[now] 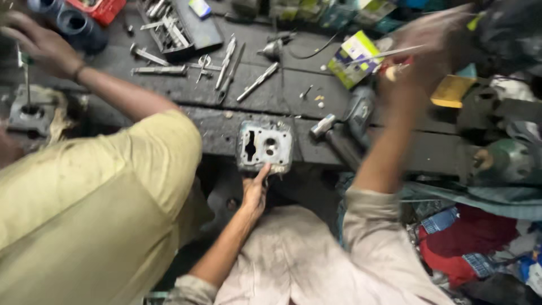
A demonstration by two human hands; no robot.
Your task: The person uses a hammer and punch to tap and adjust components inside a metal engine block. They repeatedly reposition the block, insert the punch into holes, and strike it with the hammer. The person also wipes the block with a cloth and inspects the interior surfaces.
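Observation:
A grey metal casting (264, 144) with several holes rests at the front edge of the dark workbench (282, 90). My left hand (255, 191) reaches up from below and grips its lower edge, one finger pressed against the rim. My right hand (407, 66) is raised over the right side of the bench and blurred by motion. It is closed around a thin tool with a reddish handle and a long pale shaft (389, 55) pointing left. The two hands are well apart.
A co-worker in a yellow-green shirt (96, 209) fills the left, with a hand (35, 40) at the far left corner. Drill bits, wrenches and scissors (226, 68) litter the bench, with a tool tray (178, 25), a hammer (333, 133), a green-yellow box (353, 56) and red cloth (468, 240).

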